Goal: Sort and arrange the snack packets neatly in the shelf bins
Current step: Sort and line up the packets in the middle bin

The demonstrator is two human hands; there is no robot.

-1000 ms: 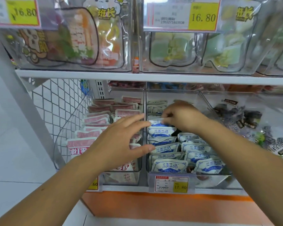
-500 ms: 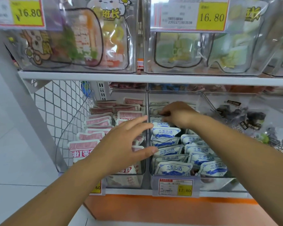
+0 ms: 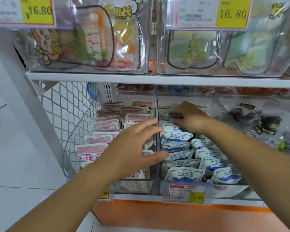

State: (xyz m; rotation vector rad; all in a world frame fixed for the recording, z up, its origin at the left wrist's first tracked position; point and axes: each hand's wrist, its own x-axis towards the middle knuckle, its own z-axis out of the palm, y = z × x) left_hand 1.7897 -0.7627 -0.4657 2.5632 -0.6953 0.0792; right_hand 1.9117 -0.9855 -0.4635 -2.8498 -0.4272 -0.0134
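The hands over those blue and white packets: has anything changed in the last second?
Very little. The right hand has edged deeper into the middle bin, fingertips working on a blue-and-white packet near the back. The left hand still hovers open across the divider. The front packets and the pink packets lie as before.

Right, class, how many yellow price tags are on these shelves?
4: upper-left tag, upper-right tag, lower tag on the blue-packet bin, and a fourth tag half hidden behind the left forearm. Others may be hidden.
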